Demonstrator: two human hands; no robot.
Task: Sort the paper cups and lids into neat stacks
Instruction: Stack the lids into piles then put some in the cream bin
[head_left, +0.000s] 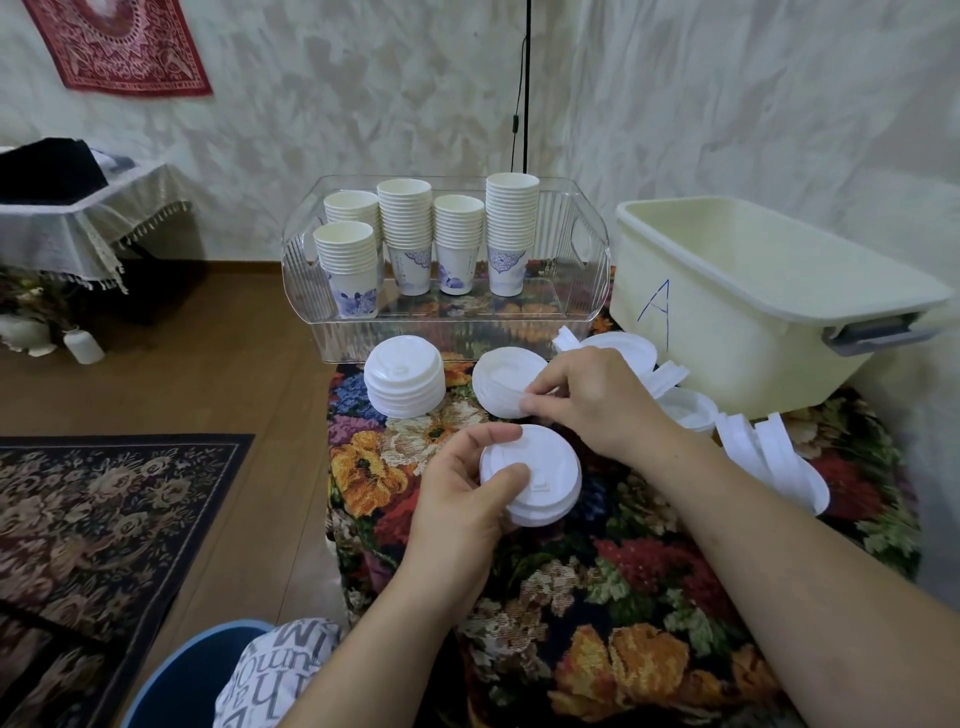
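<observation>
My left hand (457, 499) grips a small stack of white lids (540, 475) above the flowered cloth, thumb on top. My right hand (582, 400) pinches the near edge of another white lid pile (504, 376) just behind. A neat stack of lids (404, 384) stands to the left of it. Loose lids (774, 457) lie scattered on the right, some on edge. Several stacks of paper cups (511, 234) with blue patterns stand in a clear plastic tray (592, 260) at the back.
A cream plastic bin (737, 306) marked "A" stands at the right rear, close to the loose lids. The table's left edge (332, 467) drops to a wooden floor with a dark patterned rug (104, 519). A black pole (527, 83) rises behind the tray.
</observation>
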